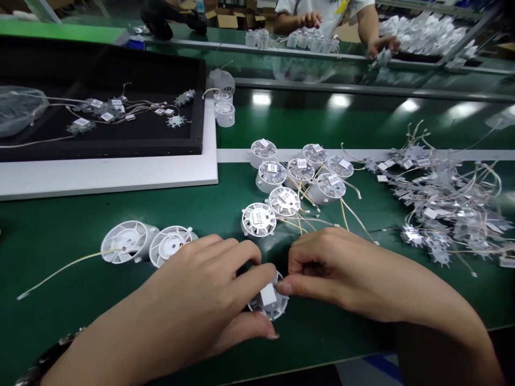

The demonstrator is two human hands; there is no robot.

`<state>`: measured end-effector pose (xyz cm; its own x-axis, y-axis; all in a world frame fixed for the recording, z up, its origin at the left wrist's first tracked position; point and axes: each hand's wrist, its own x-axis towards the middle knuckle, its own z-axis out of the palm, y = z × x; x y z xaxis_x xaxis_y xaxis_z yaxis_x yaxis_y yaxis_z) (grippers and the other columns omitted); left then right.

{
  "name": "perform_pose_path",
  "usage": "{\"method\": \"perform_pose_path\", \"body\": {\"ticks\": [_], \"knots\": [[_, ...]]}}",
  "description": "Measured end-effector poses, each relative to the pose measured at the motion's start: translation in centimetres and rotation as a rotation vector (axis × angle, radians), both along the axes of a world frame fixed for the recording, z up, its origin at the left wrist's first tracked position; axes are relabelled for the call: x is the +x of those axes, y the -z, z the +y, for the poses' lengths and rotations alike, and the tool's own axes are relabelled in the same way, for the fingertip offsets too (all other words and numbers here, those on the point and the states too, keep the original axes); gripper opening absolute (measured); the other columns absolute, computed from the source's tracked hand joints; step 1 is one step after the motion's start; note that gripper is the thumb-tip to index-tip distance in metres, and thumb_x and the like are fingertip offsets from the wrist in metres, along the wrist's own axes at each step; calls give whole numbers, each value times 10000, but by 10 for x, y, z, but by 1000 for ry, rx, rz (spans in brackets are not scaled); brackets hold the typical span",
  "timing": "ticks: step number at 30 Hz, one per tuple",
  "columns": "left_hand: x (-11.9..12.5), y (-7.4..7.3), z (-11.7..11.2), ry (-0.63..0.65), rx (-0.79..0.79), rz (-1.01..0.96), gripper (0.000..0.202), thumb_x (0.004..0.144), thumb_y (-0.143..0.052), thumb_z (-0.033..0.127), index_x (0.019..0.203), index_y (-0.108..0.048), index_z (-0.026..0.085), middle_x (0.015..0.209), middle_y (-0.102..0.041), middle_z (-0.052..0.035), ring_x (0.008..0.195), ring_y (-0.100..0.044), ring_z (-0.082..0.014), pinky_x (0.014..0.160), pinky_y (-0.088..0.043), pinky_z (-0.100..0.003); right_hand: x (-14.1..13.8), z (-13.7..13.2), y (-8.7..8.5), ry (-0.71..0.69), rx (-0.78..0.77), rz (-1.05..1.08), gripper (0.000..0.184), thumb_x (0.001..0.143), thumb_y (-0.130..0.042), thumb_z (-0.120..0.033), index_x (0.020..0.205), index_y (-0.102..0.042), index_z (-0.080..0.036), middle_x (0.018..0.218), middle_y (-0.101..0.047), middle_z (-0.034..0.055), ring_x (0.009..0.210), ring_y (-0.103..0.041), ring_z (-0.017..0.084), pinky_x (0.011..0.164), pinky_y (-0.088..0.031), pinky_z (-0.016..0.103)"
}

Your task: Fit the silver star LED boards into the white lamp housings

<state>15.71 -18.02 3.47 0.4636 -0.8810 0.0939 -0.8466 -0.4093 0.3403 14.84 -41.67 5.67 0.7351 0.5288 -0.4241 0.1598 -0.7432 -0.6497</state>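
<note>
My left hand [217, 292] curls round a small white round fan housing [277, 310] near the table's front edge, thumb below and fingers above. A clear spiky plate with a blank white label sits in its top. At the housing's right rim, my right hand [322, 268] is closed in a pinch; whatever lies between its fingertips is hidden. Just left of my left hand, two open fan housings [131, 242] lie on the table, one trailing a yellow-white wire. Beyond my hands stand several labelled housings [258, 219] with wires hanging off them.
On the right lies a tangled pile of clear spiky plates with wires [438, 187]. A black tray [161, 145] with more plates and a plastic bag is at the far left. Stacked housings [224, 114] stand beside it. A co-worker [325, 19] handles parts across the table.
</note>
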Motion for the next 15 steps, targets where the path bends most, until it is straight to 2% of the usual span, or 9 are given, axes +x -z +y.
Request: {"method": "perform_pose_path", "body": {"ticks": [4, 9, 12, 15], "knots": [[0, -1, -1, 15, -15, -19, 400, 802, -796, 483, 1048, -628, 217, 994, -679, -50, 787, -650, -253, 644, -446, -361, 0, -2, 1, 12, -7, 16, 373, 933, -637, -489, 695, -644, -202, 572, -559, -47, 528, -458, 86, 493, -285, 249], [-2, 0, 0, 13, 13, 20, 364, 842, -769, 426, 1100, -611, 224, 1042, -686, -50, 828, -667, -274, 648, -476, -391, 1, 0, 3, 5, -25, 22, 375, 928, -638, -502, 694, -650, -209, 571, -567, -51, 538, -465, 85, 513, -297, 246], [-3, 1, 2, 20, 39, 17, 386, 846, -771, 387, 1154, -594, 236, 1099, -685, -57, 873, -672, -290, 657, -490, -402, 1, 0, 3, -15, -49, 26, 379, 933, -629, -505, 691, -643, -213, 581, -574, -57, 543, -469, 84, 529, -303, 249], [-4, 1, 1, 32, 48, 16, 437, 850, -760, 420, 1190, -587, 208, 1110, -691, -73, 896, -671, -296, 681, -509, -417, 1, -1, 1, -15, -66, 16, 345, 921, -642, -506, 721, -652, -225, 618, -605, -56, 573, -507, 96, 540, -316, 252]]}}
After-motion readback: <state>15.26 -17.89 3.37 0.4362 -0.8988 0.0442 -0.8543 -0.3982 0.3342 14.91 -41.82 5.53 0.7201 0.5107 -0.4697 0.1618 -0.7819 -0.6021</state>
